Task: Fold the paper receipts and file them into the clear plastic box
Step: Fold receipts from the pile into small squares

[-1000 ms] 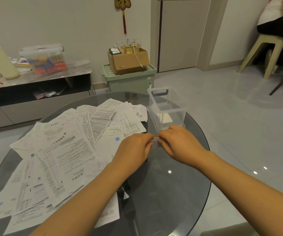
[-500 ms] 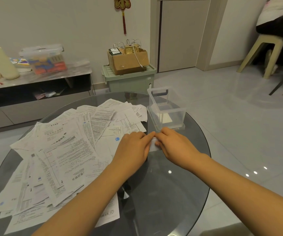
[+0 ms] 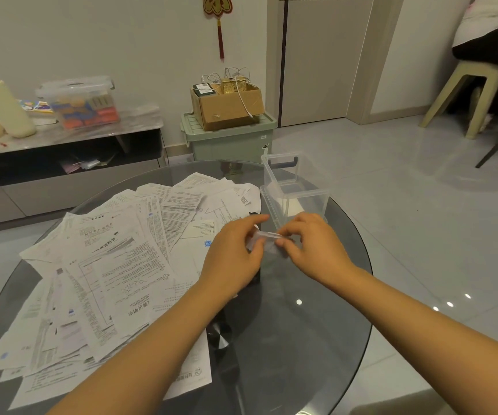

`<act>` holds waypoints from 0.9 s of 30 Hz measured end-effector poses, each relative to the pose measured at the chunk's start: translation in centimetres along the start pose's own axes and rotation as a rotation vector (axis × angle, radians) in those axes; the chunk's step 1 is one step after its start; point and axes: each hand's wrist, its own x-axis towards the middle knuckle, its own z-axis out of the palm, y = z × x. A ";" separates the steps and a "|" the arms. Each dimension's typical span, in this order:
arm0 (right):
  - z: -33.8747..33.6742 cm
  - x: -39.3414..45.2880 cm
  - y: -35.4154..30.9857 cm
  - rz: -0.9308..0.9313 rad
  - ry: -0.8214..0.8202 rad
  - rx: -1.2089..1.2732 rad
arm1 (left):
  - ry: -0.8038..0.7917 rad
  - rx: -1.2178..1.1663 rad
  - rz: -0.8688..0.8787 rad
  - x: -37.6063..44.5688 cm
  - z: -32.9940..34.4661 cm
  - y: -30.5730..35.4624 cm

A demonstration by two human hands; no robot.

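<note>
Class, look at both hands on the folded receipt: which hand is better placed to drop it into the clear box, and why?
Probably the right hand. It pinches the folded receipt on the side nearest the clear plastic box, directly before its near wall. The left hand lies over the paper pile, farther away.

I see a home living room: tiled floor (image 3: pixel 391 220), low TV shelf (image 3: pixel 68 139), red wall ornament (image 3: pixel 218 13), plastic stool (image 3: pixel 463 85).
</note>
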 end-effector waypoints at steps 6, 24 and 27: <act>0.4 -0.4 -0.3 0.143 -0.096 0.293 | 0.023 -0.227 -0.140 0.3 0.0 0.7; 1.5 -1.0 -0.2 0.158 -0.087 0.231 | -0.122 -0.011 -0.109 -0.6 1.2 0.8; 1.4 -0.9 -0.4 0.179 -0.063 0.291 | -0.087 -0.035 -0.150 -0.5 0.9 1.2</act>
